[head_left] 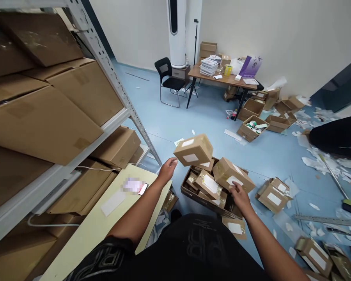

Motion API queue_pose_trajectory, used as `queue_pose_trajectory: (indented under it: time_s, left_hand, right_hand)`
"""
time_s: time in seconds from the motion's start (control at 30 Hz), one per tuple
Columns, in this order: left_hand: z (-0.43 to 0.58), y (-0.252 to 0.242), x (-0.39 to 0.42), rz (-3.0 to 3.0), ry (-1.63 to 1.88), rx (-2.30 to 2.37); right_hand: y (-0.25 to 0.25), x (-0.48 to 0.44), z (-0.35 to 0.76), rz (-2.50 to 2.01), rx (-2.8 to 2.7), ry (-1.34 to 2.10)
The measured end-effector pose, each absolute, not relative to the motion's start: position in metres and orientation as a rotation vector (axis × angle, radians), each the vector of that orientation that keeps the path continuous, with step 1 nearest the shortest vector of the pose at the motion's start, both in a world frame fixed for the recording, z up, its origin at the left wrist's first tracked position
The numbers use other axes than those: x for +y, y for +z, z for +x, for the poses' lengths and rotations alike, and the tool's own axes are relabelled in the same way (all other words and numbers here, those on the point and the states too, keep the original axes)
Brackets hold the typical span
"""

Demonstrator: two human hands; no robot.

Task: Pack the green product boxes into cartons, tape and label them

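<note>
A small taped cardboard parcel (194,150) with white labels hangs in the air just right of my left hand (167,169), whose fingers are loosely curled and not touching it. My right hand (240,197) rests its fingers on another small parcel (232,175) at the top of a pile. That pile fills a large open carton (193,193) on the floor in front of me. A yellow-topped table (105,222) lies under my left forearm, with a phone (142,189) and a white slip on it.
A metal shelf rack (117,84) full of big cartons stands at the left. More parcels (273,197) and paper scraps litter the blue floor at right. A desk (222,78), black chair (168,78) and open cartons sit at the back. Another person's dark sleeve (336,134) shows at right.
</note>
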State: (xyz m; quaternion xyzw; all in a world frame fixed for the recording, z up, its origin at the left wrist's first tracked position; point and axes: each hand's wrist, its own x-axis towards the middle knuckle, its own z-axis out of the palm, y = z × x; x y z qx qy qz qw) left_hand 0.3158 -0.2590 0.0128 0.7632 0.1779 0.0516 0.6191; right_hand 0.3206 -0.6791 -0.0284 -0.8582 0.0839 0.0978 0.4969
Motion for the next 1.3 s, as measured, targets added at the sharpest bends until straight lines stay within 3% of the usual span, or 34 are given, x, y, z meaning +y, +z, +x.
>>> queue_pose_trajectory:
  time_s: [0.33, 0.8, 1.3]
  left_hand:
    - [0.212, 0.017, -0.240, 1.735, 0.155, 0.579]
    - [0.047, 0.014, -0.413, 1.719, 0.362, 1.061]
    - [-0.198, 0.021, -0.510, 1.434, 0.675, 1.495]
  right_hand:
    - [-0.032, -0.638, 0.303, -2.238, -0.115, 0.600]
    - [-0.047, -0.633, 0.342, -2.090, -0.892, 0.989]
    - [-0.033, -0.537, 0.198, -1.977, -1.327, 1.101]
